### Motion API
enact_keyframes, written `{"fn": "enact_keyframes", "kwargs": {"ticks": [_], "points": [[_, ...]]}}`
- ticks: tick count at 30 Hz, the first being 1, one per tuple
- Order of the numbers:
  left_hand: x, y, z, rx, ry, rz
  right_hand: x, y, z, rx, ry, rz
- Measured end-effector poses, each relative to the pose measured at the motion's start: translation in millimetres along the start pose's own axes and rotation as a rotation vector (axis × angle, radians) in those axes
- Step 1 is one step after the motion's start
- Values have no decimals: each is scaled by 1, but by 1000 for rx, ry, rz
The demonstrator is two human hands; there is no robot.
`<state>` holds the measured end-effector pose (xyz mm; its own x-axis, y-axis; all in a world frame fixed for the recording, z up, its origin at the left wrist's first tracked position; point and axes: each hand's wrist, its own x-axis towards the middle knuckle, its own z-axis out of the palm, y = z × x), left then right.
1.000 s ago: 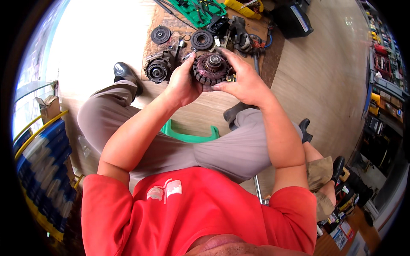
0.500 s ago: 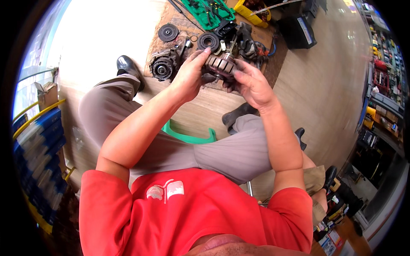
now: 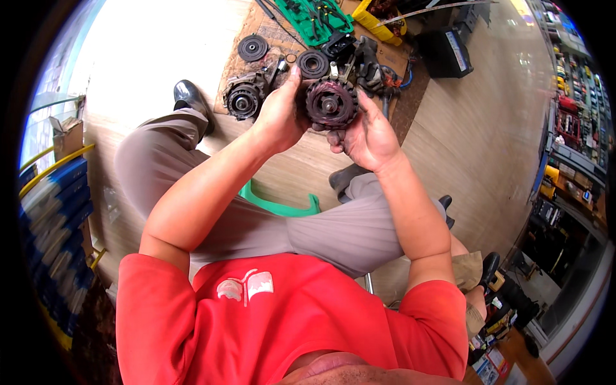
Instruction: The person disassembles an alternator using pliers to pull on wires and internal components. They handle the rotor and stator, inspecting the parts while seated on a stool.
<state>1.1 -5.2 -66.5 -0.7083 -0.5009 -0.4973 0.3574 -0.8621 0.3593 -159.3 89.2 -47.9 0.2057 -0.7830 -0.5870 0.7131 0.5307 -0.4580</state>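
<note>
Between my hands is a round, greasy rotor (image 3: 330,104) with dark red windings and a toothed rim. Its face with the central shaft end is turned up toward me. My left hand (image 3: 283,115) grips its left side, thumb along the edge. On the right, my right hand (image 3: 372,136) holds the rim, thumb at the upper edge and blackened fingers curled below. Just beyond lies a dark ringed pulley (image 3: 312,63). A flat black disc (image 3: 253,48) and a grimy metal housing (image 3: 244,101) with a round front lie to the left.
Parts lie on a stained brown board (image 3: 416,106). Behind them are a green tool case (image 3: 308,19) and a yellow bin (image 3: 378,20); a black box (image 3: 443,52) stands right. A green stool (image 3: 282,208) shows between my legs. Another person's leg (image 3: 471,266) is at lower right.
The rotor has been tipped from showing its segmented side to showing its wound face. My right hand has shifted slightly left and down around it.
</note>
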Motion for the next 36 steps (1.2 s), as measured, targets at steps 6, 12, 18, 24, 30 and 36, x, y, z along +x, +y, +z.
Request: {"fn": "enact_keyframes", "kwargs": {"ticks": [6, 12, 18, 24, 30, 36], "points": [[1, -1, -8, 6, -4, -74, -1, -3, 6, -10, 67, 36], [3, -4, -8, -7, -25, -69, -3, -5, 9, 0, 74, 67], [0, -4, -4, 28, 9, -104, -6, -4, 9, 8, 108, 81], [1, -4, -9, 120, -38, -115, -7, -2, 8, -4, 118, 65], [2, -8, -9, 162, -49, -108, -8, 2, 6, -28, 142, 41], [-7, -2, 5, 550, 189, -58, 1, 5, 0, -291, 290, -116]]}}
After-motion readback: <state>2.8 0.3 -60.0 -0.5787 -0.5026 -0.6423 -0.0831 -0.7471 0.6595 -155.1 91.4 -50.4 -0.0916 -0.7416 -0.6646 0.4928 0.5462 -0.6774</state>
